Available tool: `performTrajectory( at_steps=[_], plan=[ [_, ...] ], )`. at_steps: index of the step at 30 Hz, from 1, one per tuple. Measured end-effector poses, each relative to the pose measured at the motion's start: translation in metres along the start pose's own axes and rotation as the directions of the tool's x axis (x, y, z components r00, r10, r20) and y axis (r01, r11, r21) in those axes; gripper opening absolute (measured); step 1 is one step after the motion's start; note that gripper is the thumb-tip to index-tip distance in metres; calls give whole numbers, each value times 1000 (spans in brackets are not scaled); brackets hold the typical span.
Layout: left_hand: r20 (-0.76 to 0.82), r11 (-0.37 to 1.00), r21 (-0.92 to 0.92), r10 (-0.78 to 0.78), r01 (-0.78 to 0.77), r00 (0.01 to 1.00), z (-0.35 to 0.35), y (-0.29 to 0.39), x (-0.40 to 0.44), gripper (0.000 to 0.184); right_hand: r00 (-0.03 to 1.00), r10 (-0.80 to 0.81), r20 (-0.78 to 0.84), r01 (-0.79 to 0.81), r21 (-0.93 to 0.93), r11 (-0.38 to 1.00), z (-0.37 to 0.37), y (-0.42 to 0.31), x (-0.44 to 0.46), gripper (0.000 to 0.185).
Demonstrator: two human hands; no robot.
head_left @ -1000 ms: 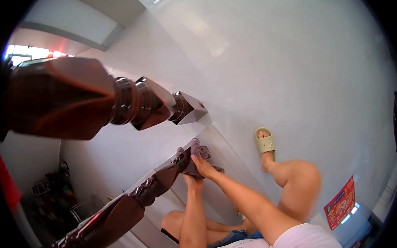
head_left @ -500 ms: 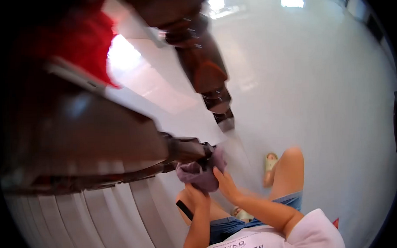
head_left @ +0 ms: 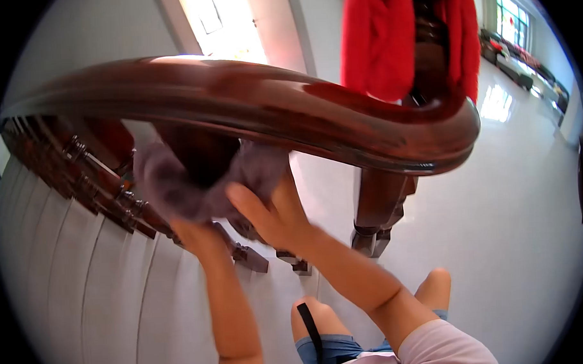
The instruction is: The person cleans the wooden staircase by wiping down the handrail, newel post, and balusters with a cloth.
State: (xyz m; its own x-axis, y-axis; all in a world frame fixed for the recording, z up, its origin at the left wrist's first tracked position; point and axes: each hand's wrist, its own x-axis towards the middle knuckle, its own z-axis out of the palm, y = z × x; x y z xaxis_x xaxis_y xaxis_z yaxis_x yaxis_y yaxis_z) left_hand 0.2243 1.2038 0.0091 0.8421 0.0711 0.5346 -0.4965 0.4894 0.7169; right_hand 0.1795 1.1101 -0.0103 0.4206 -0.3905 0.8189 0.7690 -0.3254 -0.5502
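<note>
A purple-grey cloth (head_left: pixel 166 186) wraps round the upper part of a dark wooden baluster (head_left: pixel 197 150), just beneath the glossy curved handrail (head_left: pixel 237 97). My left hand (head_left: pixel 200 235) grips the cloth's lower left side, its fingers mostly hidden behind the fabric. On the right side of the baluster, my right hand (head_left: pixel 276 211) presses the cloth with the thumb showing and the other fingers hidden. Both hands are slightly blurred.
Red fabric (head_left: pixel 380 44) hangs over a wooden post beyond the rail's curved end. Pale stair steps (head_left: pixel 115 278) run along the left, beside more balusters (head_left: pixel 78 151). Another thick baluster (head_left: pixel 376 205) stands to the right. Furniture (head_left: pixel 515 68) lines the far right.
My view has risen and tilted up, bringing the handrail's top into sight. Both hands and the cloth have moved from low on a baluster up to just under the rail.
</note>
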Motion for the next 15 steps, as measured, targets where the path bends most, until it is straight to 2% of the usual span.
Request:
performTrajectory(
  at_steps=[3,5,6,8,9,12,14,15],
  plan=[
    [192,982,102,138,-160,972,21,6,62,36,966,-257,-30,237,-292,927,33,-17,48,29],
    [262,954,185,183,-235,948,18,-8,74,38,952,-306,-16,273,-407,872,42,-13,47,25],
    [276,941,221,193,-257,941,12,-21,71,39,965,-261,-4,233,-432,871,37,-1,36,26],
    [282,920,291,180,-263,942,-6,-51,48,42,994,-110,23,109,-420,901,29,34,-7,43],
    [272,912,327,162,-250,948,-18,-68,34,43,999,-4,52,24,-383,924,25,56,-37,59],
    [255,880,434,84,-192,963,-51,-109,-9,47,993,114,27,-103,-255,961,12,77,-83,61],
    [237,850,494,69,-181,969,-57,-110,-19,49,990,134,43,-127,-141,982,10,67,-78,59],
    [222,829,523,90,-197,971,-51,-101,-15,51,994,96,52,-88,-144,986,12,59,-59,52]
  ],
)
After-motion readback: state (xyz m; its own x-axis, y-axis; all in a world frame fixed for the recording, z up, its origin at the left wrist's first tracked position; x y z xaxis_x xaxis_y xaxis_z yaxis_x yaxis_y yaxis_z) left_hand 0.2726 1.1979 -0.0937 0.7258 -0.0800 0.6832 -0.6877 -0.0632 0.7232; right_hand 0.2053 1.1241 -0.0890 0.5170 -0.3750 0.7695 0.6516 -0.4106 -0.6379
